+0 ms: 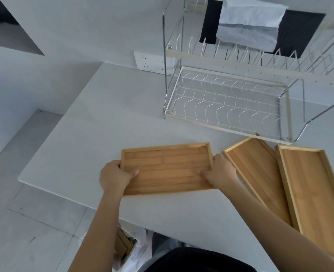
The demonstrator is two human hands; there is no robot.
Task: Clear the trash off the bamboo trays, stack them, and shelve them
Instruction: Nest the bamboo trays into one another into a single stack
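Note:
A rectangular bamboo tray [167, 167] lies near the front of the white table, bare inside. My left hand [114, 176] grips its left short edge, thumb on the tray floor. My right hand [218, 171] grips its right short edge the same way. Two more bamboo trays lie to the right, both bare: a middle one [259, 174] angled, and a far-right one [315, 197] beside it, their long edges touching. A two-tier wire dish rack [229, 107] stands behind the trays, its lower shelf holding nothing.
Dark and white cloths [248, 26] hang over the rack's upper tier. A wall socket [152, 60] sits left of the rack. Below the table's front edge is a white plastic bag [136, 246] with brown scraps inside. The table's left edge drops to a tiled floor.

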